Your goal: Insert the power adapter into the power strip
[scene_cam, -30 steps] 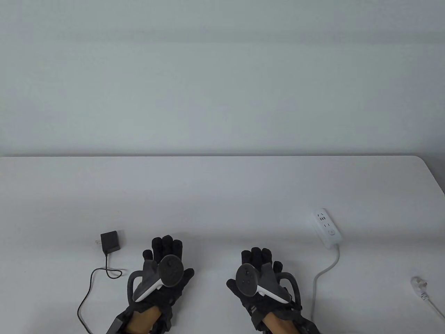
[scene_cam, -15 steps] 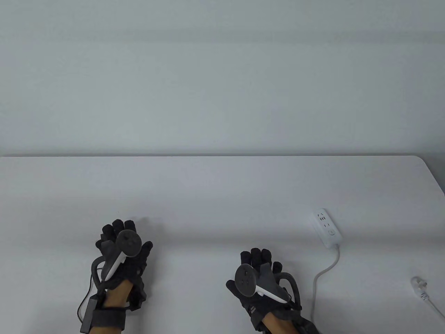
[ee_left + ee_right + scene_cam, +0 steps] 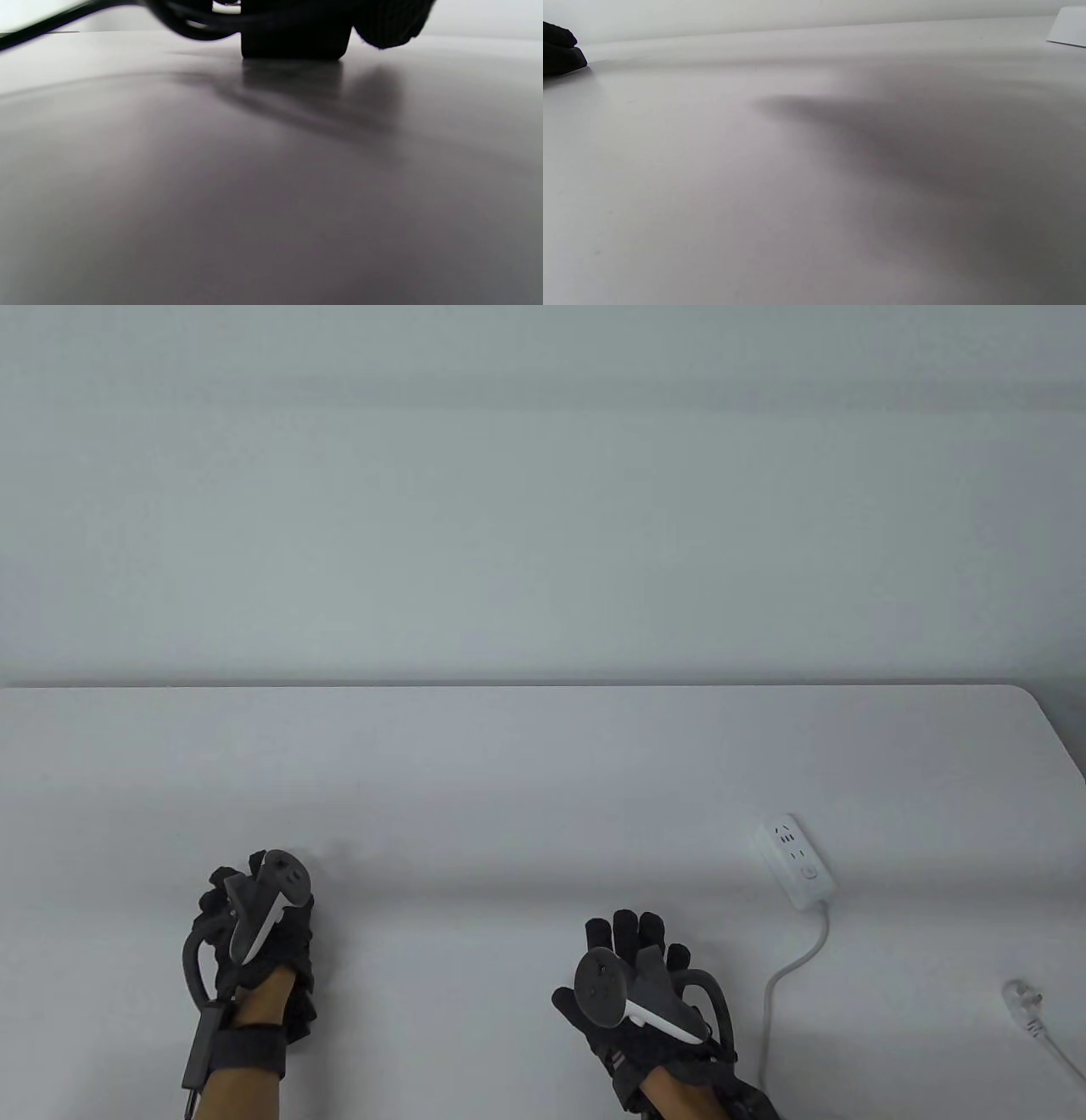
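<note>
The white worktop (image 3: 543, 780) fills the lower half of the table view. The strip (image 3: 796, 861) lies at lower right, with its white cord (image 3: 785, 976) trailing toward the bottom edge and a loose white plug (image 3: 1022, 997) near the right edge. The right hand (image 3: 640, 984) rests flat on the worktop at lower centre, fingers spread, holding nothing. The left hand (image 3: 254, 916) sits at lower left, curled down over the spot where the adapter is; from above the adapter is hidden beneath it. In the left wrist view the adapter (image 3: 295, 42) shows as a dark block standing on the worktop at top centre, with a gloved fingertip (image 3: 388, 25) just beside it. Whether the hand already grips it I cannot tell.

The step in hand looks like the pickup. Next comes lifting the adapter, carrying it right across the frame to the strip, well apart from it now, and lining its prongs up with a socket.

No brand or readable writing shows; the strip bears only socket slots and a round button.
</note>
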